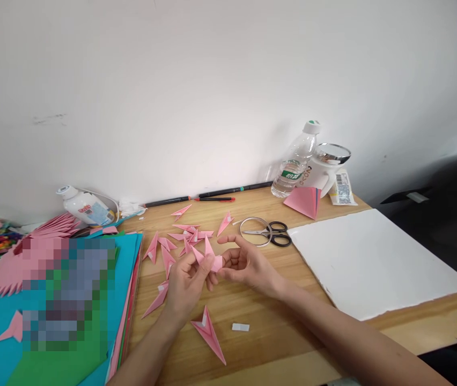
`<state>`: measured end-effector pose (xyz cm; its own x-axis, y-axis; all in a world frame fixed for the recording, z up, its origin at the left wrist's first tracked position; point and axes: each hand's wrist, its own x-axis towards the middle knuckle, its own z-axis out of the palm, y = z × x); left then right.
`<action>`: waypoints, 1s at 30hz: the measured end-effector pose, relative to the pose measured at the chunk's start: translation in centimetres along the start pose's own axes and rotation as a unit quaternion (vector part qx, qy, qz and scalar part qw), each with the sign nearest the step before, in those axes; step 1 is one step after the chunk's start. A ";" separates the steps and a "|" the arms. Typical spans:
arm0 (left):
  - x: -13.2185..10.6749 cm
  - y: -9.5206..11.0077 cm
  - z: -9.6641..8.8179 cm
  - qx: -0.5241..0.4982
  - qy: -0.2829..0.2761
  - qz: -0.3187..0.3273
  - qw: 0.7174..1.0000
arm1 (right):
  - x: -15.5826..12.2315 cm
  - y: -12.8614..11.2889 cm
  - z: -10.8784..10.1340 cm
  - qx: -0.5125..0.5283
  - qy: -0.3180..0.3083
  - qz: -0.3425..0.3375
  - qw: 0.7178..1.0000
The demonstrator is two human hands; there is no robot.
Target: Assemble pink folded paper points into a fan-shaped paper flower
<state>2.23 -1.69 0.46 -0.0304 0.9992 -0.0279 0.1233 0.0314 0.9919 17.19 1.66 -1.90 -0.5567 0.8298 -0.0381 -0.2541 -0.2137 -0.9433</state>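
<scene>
My left hand (pixel 188 281) pinches a pink folded paper piece (pixel 214 262) between thumb and fingers, two points of it sticking up. Close against its right side is my right hand (pixel 248 265), index finger raised and apart from the thumb, the other fingers curled; whether they touch the paper is hard to tell. Several similar pink folded pieces (pixel 153 247) lie around and behind my hands, some bearing small white patches. One pointed pink piece (pixel 210 335) rests nearer to me, beside a small white strip (pixel 240 327).
Black-handled scissors (pixel 280 234) and a tape roll (pixel 256 245) lie behind my right hand. A white board (pixel 377 262) covers the right. Coloured paper sheets (pixel 126 300) and a pink pleated paper form (pixel 31 257) are left. A water bottle (pixel 295 161) and mug (pixel 323 174) stand near the wall.
</scene>
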 end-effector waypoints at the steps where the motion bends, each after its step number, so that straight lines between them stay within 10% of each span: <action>1: 0.0 0.0 0.0 -0.012 0.001 0.000 1.000 | 0.0 0.0 0.1 -0.004 0.005 -0.007 1.000; 8: 0.4 -1.0 -0.2 -0.061 0.044 0.012 0.997 | 0.7 -0.1 -1.3 -0.165 0.021 -0.122 0.979; 14: 0.8 -1.2 -0.8 -0.075 0.110 0.009 0.991 | 2.3 1.0 -4.8 -0.599 0.162 -0.206 0.756; 18: 0.9 -0.9 -0.6 -0.124 0.068 -0.016 0.990 | 2.8 1.5 -5.0 -0.702 0.126 -0.152 0.684; 23: 0.8 -0.7 -0.4 -0.154 0.049 -0.025 0.987 | 2.7 1.3 -4.6 -0.653 0.140 -0.194 0.719; 30: 1.0 -0.4 -0.7 -0.170 0.054 -0.029 0.983 | 2.1 0.3 -4.2 -0.322 0.264 -0.215 0.883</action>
<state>1.43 -0.76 0.08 -0.1358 0.9866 -0.0904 -0.2209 0.0588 0.9735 19.25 5.45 -3.68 -0.0278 0.9242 0.3808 0.2455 0.3756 -0.8937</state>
